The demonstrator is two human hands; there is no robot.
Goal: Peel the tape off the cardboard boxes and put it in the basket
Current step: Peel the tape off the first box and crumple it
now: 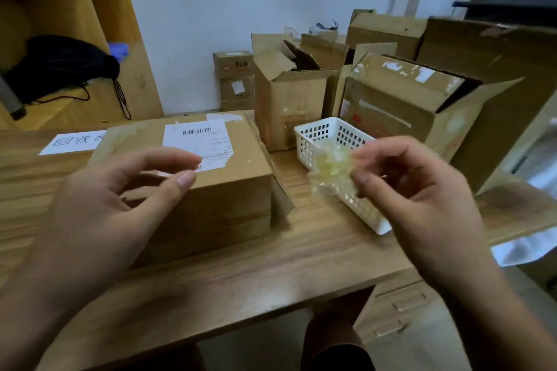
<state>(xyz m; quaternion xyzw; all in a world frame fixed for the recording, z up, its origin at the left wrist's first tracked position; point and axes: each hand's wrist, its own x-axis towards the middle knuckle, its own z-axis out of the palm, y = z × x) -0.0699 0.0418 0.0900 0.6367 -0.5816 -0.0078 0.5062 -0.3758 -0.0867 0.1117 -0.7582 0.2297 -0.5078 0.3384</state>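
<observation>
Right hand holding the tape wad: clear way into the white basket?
Likely yes. The right hand pinches the tape wad right by the white basket; its top is open and nothing shows between them.

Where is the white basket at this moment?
In the head view the white basket sits on the desk right of centre, beside the labelled box, partly behind the right hand pinching crumpled tape.
</observation>
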